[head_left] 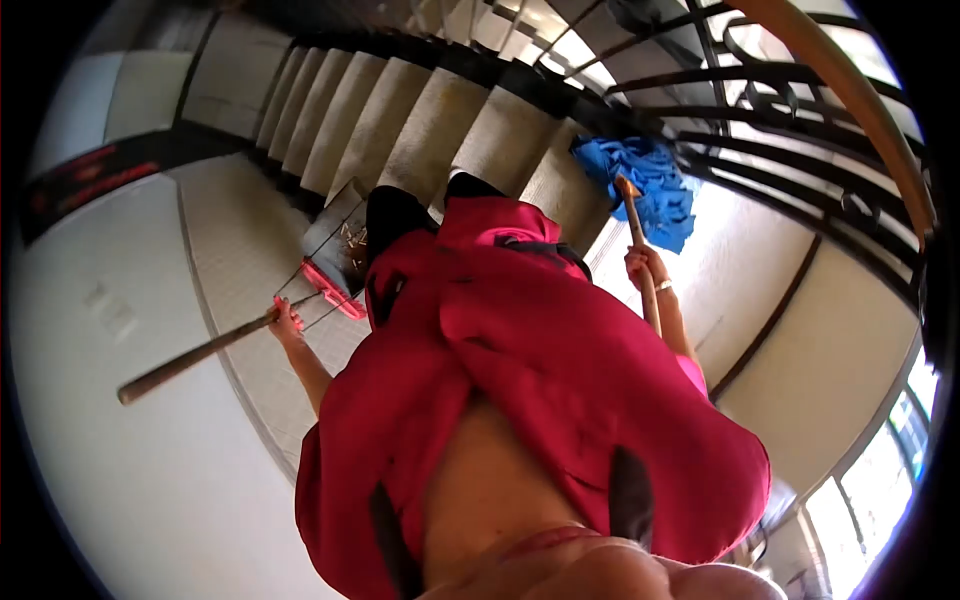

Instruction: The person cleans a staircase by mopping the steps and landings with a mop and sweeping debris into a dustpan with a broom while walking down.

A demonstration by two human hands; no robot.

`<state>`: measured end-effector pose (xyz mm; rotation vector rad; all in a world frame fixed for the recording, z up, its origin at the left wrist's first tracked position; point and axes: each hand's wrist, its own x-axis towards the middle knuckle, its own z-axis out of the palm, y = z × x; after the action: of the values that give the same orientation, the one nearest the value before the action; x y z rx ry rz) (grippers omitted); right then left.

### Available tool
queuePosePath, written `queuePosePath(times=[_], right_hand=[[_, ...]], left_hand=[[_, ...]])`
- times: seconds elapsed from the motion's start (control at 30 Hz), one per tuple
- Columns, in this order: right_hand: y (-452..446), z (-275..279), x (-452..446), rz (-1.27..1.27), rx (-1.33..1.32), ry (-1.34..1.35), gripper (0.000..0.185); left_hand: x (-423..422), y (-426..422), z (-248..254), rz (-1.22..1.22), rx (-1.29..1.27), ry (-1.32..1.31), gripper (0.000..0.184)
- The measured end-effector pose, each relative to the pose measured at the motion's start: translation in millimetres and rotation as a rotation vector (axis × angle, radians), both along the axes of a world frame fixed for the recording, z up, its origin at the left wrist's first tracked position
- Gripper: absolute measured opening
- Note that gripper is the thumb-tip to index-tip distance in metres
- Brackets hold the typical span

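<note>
- Grasping a brown wooden-handled, pinkish-red-headed broom (222, 343) in the left hand (286, 317), apparently together with thin wires of a grey scoop-shaped dustpan (338, 248) bearing pale scraps (354, 240).
- Gripping a wooden-poled mop (633, 217) in the right hand (646, 266), with bunched bright-blue cloth (666, 205) near the black iron railing (765, 74).
- Seemingly cleaning by the pale, dark-edged stairs (395, 115); hard to say whether sweeping or mopping.
- Probably calls for tilting the dustpan little while guiding the mop.

Pale, dark-edged stairs (390, 120) run beside the railing (855, 75); crumpled blue cloth (650, 185) lies near it; a dustpan (328, 235) seemingly rests farther from it.
</note>
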<state>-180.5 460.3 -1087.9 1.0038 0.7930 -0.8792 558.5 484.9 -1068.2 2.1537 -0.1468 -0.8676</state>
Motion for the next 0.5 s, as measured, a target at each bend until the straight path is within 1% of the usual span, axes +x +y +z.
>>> queuePosePath(times=[0.03,0.07,0.1,0.13,0.17,0.2,0.27,0.3,0.37,0.4,0.47,0.5], right_hand=[[-19,-8,-5,-0.024,0.018,0.004,0.017],[-29,-6,-8,0.061,0.012,0.085,0.015],[-34,-1,-13,0.164,-0.013,0.156,0.013],[-30,12,-17,0.158,-0.014,0.15,0.013],[-27,21,-18,0.177,0.015,0.198,0.013],[-36,17,-13,0.197,0.044,0.246,0.014],[-58,-17,-8,0.212,0.004,0.264,0.017],[-66,-25,-6,0.262,0.012,0.319,0.017],[-70,9,-9,0.384,0.0,0.428,0.02],[-66,16,-12,0.363,0.007,0.431,0.02],[-80,11,-8,0.536,-0.111,0.639,0.022],[-90,12,2,0.558,-0.093,0.654,0.022]], left_hand=[[-1,-21,-12,0.015,-0.011,-0.004,0.02],[-3,-35,-8,0.043,0.023,0.001,0.021],[-4,-39,4,0.031,0.027,-0.013,0.021],[-6,-35,21,0.019,0.03,-0.027,0.02],[-7,-35,29,0.013,0.029,-0.033,0.02],[-2,-51,20,0.018,0.001,-0.023,0.02],[10,-98,-26,0.01,0.018,0.003,0.02],[9,-118,-35,-0.014,0.001,0.018,0.02],[-5,-128,-20,-0.026,-0.011,0.021,0.017],[-18,-128,-16,-0.022,-0.049,0.042,0.015],[-30,-148,-40,-0.036,-0.071,0.061,0.015],[-31,-156,-56,-0.047,-0.055,0.073,0.015]])
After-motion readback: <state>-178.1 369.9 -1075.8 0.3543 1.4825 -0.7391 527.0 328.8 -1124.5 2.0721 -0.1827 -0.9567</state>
